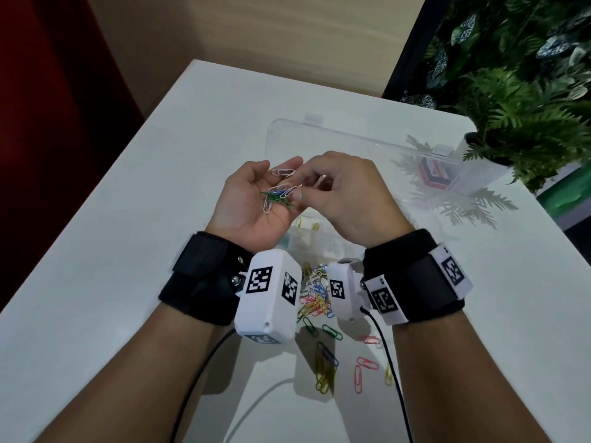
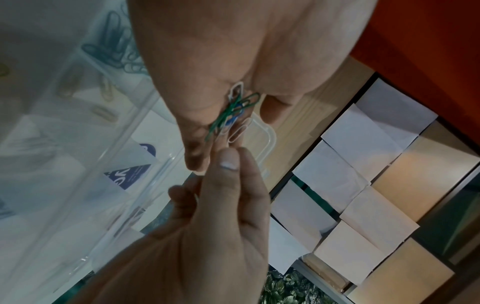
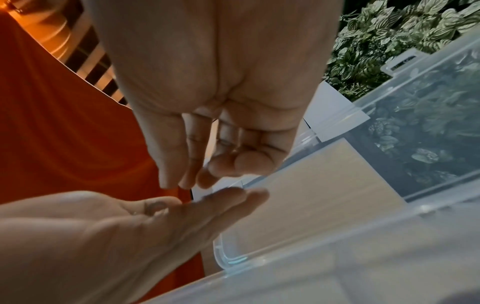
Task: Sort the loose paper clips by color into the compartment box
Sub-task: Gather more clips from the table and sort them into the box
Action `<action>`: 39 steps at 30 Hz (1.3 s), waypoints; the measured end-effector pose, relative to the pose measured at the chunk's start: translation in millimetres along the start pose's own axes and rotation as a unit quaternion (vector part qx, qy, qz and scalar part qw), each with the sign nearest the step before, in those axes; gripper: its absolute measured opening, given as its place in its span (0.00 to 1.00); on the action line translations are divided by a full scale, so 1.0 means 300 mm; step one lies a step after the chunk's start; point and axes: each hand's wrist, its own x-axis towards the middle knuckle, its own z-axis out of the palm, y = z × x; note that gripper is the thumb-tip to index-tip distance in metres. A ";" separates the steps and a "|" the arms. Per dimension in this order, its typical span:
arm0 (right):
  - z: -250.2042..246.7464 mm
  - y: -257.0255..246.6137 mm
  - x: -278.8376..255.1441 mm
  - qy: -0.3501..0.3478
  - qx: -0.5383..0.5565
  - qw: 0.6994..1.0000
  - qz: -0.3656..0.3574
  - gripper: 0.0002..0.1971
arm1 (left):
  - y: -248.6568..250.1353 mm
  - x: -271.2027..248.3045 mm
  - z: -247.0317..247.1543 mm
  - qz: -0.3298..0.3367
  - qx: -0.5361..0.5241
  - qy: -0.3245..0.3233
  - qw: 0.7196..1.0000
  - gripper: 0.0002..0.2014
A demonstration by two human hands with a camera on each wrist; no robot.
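In the head view, the left hand [image 1: 252, 199] was turned palm up above the desk [image 1: 128, 219], its fingers relaxed, and a small bunch of clips [image 1: 278, 195] lay on the palm: green, blue and white ones. One white clip [image 1: 283, 171] lay apart from the bunch, on the fingers. The right hand [image 1: 345, 193] was just beside it, fingers curled, with its fingertips over the bunch; I could not tell if they already pinched a clip. Under both hands stood the clear compartment box [image 1: 303, 241], mostly hidden, with its lid [image 1: 335, 139] open toward the far edge of the desk. The pile of loose paper clips [image 1: 315, 295] lay between the two wrists, nearer to the front edge, with more single clips scattered in front of it. A potted plant [image 1: 524, 129] stood at the far right corner.

In the left wrist view, the bunch [image 2: 233, 111] rested in the cupped left palm [image 2: 207, 61], and the right thumb [image 2: 228, 164] came close to it from below. On the left, green clips [image 2: 114, 53] and yellow clips [image 2: 103, 92] lay in separate compartments of the box [image 2: 78, 164].

In the right wrist view, the right fingers [image 3: 197, 164] hung curled above the left fingers [image 3: 221, 203], and no clip was visible between them. The box lid [image 3: 415, 123] stood behind.
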 end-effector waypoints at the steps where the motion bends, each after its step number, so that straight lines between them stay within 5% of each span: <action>1: 0.011 0.003 0.002 -0.002 -0.008 1.000 -0.003 0.07 | 0.001 0.005 0.000 0.000 -0.001 0.000 1.000 0.21; 11: 0.031 0.040 0.000 -0.001 -0.037 0.999 0.023 0.07 | -0.010 0.001 0.013 -0.045 0.007 -0.021 0.999 0.18; 19: 0.006 0.059 -0.014 -0.011 -0.015 0.999 0.033 0.02 | -0.022 0.004 0.008 -0.067 0.022 -0.045 0.996 0.27; 25: -0.016 0.086 -0.013 0.064 0.031 0.996 0.049 0.03 | -0.037 0.016 -0.007 -0.077 0.072 -0.037 0.994 0.25; 29: 0.005 0.081 -0.009 0.023 -0.037 0.998 0.035 0.08 | -0.043 0.009 -0.003 -0.088 0.064 -0.057 0.992 0.21; 39: 0.012 0.070 -0.015 0.024 -0.079 0.996 0.043 0.02 | -0.042 0.012 -0.008 -0.095 0.069 -0.055 0.992 0.26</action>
